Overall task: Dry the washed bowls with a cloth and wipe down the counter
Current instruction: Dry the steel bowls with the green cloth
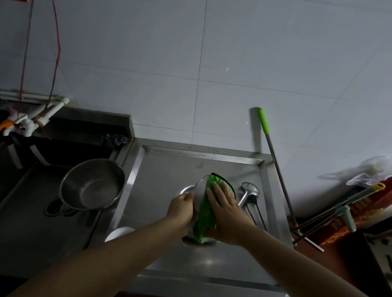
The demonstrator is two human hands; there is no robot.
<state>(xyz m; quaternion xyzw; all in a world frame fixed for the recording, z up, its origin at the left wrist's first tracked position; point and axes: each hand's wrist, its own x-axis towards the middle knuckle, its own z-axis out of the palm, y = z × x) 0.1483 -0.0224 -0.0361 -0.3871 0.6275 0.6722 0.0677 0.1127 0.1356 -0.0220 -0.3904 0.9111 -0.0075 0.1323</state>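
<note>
Over the steel counter (165,254) I hold a metal bowl (199,192) tilted on its edge. My left hand (181,206) grips its left rim. My right hand (223,209) lies with straight fingers on a green cloth (202,220) and presses it against the bowl. The cloth hangs down over the bowl's lower part and hides it. A second steel bowl (186,189) lies on the counter just behind my left hand. A large steel basin (93,184) leans in the sink at the left.
A ladle (248,191) and thin dark utensils (257,212) lie on the counter right of the bowl. A green-handled pole (274,157) leans on the tiled wall. The sink (1,199) with its tap (21,125) is left. A white object (119,233) sits at the counter's left rim.
</note>
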